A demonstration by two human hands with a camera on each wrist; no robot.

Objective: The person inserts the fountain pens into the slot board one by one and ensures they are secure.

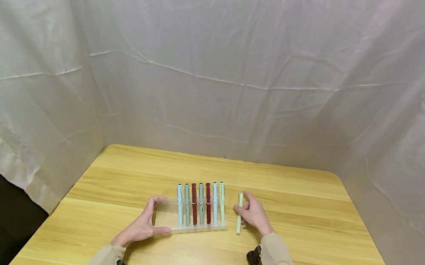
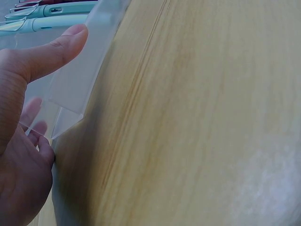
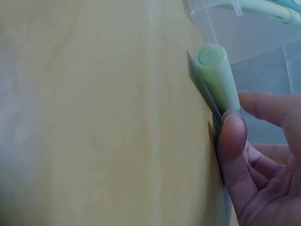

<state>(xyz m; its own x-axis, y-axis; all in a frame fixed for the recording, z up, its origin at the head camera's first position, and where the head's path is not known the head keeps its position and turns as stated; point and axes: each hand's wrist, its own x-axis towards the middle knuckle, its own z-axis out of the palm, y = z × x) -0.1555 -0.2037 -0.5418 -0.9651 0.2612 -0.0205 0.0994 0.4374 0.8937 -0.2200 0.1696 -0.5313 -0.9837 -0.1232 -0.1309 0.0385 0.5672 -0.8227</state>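
Sorting pens on the wooden counter (image 1: 305,209)
Left hand (image 1: 142,226) grips the clear plastic pen rack (image 1: 166,213); right hand (image 1: 255,215) pinches a pale green pen (image 1: 239,214), its lower end partly hidden.

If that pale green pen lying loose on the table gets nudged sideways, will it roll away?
Probably only a little. The pale green pen has a round barrel, so it may start rolling, but its clip, seen in the right wrist view, would likely stop it. It looks stiff and light; the right hand pinches it easily.
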